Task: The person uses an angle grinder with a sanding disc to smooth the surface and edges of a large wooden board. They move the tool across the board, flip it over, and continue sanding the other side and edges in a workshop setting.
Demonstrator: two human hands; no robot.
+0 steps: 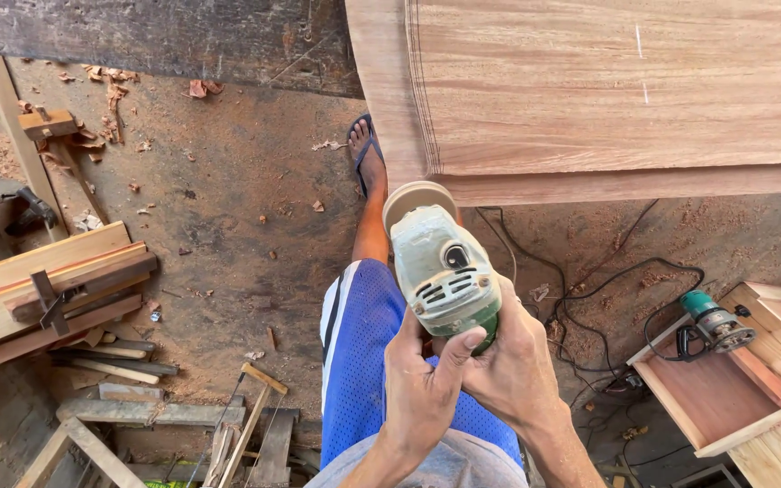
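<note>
both hands were wrapped tight round the back of the angle grinder (445, 271): left hand (422, 389) curled shut with its thumb up the body, right hand (512, 361) closed on the far side, about equally near. the tool's long axis pointed away from the fingers, sanding disc (418, 197) right at the edge of the wood panel (607, 90).

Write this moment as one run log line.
left hand: grips dusty green angle grinder | right hand: grips grinder | disc: near wooden panel edge
</note>
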